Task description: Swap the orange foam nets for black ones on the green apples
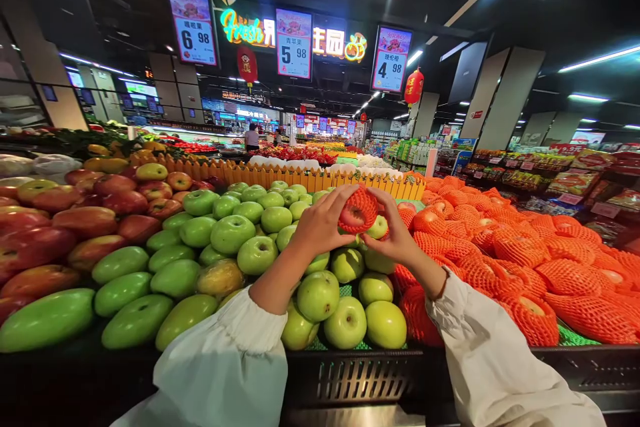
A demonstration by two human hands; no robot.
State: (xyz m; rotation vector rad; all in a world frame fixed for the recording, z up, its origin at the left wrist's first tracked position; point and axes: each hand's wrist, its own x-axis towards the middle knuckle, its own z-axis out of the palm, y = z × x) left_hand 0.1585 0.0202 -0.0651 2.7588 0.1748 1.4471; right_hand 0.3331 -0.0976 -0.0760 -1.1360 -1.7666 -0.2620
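Note:
An apple in a red foam net is held up between my two hands, above the pile of green apples. My left hand grips it from the left, fingers over its upper side and thumb beneath. From the right, my right hand curves around it, with the index finger near the top and the thumb low. A green apple shows through the gap inside the right hand, behind the held one. Below my wrists lie loose green apples, and to the right is a heap of red-netted fruit.
Red apples fill the left side of the display. A black slotted crate edge runs along the front, and a low orange picket fence along the back. Price screens hang overhead. A person stands far off.

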